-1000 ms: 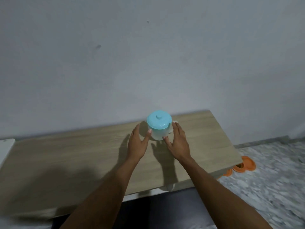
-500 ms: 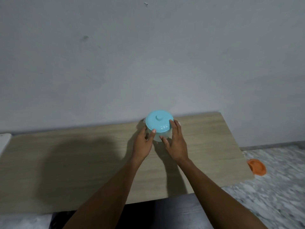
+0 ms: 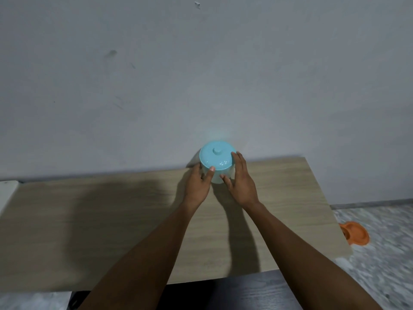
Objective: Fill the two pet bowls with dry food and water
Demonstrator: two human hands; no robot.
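Between the left grip (image 3: 197, 186) and right grip (image 3: 242, 184), a lidded plastic jar (image 3: 216, 179) stood on the tabletop (image 3: 111, 220), clasped from both sides. It seemed light and slippery, best held by its body, not the lid (image 3: 215, 157).

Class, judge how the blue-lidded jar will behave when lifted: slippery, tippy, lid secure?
Likely slippery: its glossy lid shows highlights. The jar looks squat, so probably stable. The lid may merely rest on top, so could slip off.
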